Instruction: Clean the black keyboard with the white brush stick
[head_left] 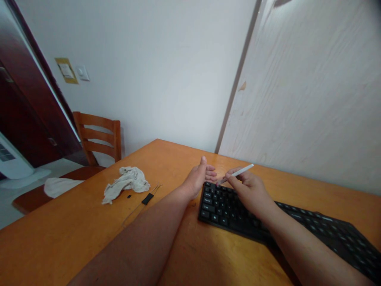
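Observation:
A black keyboard (218, 208) lies on the wooden table, its left end in front of me. My right hand (248, 188) is closed around a slim white stick (243, 169) with a pinkish tip. The stick slants down to the left, its tip at the far row of keys near the left corner; I cannot tell whether it touches them. My left hand (199, 176) is beside that corner, thumb up and fingers stretched out, holding nothing. Under my right forearm part of the keys is hidden. More black keys (327, 230) show to the right, perhaps of a second keyboard.
A crumpled pale cloth (126, 183) lies left on the table (166, 159). Near it are a tiny black piece (129, 196) and a black tag (147, 198) with a thin cord. A wooden chair (99, 145) stands beyond the left edge; a wall (166, 71) borders the back.

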Tool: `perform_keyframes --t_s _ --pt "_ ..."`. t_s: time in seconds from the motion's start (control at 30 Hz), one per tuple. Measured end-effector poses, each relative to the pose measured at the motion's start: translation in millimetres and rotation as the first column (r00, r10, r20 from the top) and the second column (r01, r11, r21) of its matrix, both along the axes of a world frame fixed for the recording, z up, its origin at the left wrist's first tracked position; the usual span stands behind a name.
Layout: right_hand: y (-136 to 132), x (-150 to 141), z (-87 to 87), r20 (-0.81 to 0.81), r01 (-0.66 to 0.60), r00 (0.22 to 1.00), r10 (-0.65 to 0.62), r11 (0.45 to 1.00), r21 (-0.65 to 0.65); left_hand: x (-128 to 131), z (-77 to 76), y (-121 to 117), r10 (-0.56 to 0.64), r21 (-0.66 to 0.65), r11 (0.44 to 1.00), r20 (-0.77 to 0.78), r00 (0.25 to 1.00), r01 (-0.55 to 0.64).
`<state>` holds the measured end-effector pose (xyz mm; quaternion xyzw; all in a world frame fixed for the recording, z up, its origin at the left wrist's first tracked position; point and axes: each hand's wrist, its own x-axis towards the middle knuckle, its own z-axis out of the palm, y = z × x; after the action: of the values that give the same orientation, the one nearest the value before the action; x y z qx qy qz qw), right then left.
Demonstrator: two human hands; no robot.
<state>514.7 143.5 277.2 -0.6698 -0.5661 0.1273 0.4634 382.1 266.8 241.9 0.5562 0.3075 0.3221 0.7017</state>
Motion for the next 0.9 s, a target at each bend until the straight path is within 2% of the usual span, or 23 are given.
perform_keyframes --t_s 0.13,0.27,0.47,0.6,0.7,0.8,0.9 --pt "-1.3 4.7 0.1 0.055 0.011 0.998 -0.008 0.998 -0.059 -0.2 -1.4 0.3 -0.015 0.037 0.999 -0.007 1.000 0.015" --pt "-3.0 6.7 0.7 0.038 0.065 0.997 -0.064 0.998 -0.020 -1.0 -0.6 -0.8 -0.008 0.049 0.999 -0.020 1.000 0.009" --pt "-1.3 -1.3 3.3 0.005 -0.083 0.997 0.083 0.996 -0.012 -2.4 0.2 -1.7 -0.022 0.060 0.998 -0.032 0.999 0.024" --pt "-2.0 0.7 6.0 0.026 -0.035 0.999 0.037 0.997 -0.064 -3.1 0.5 -0.9 -0.018 0.065 0.998 -0.050 0.999 0.021" --pt "-2.6 2.6 7.3 0.023 0.003 1.000 -0.002 0.999 -0.043 -3.6 0.6 -0.9 -0.014 0.064 0.998 -0.050 0.999 0.018" --pt "-1.3 1.2 4.9 0.004 -0.054 0.999 0.054 0.999 -0.008 -4.2 0.1 -0.9 -0.020 0.066 0.998 -0.034 0.999 0.022" --pt "0.4 0.4 1.8 0.000 -0.092 0.996 0.092 0.995 -0.031 -4.6 -0.7 -0.8 -0.024 0.061 0.998 -0.021 0.999 0.025"
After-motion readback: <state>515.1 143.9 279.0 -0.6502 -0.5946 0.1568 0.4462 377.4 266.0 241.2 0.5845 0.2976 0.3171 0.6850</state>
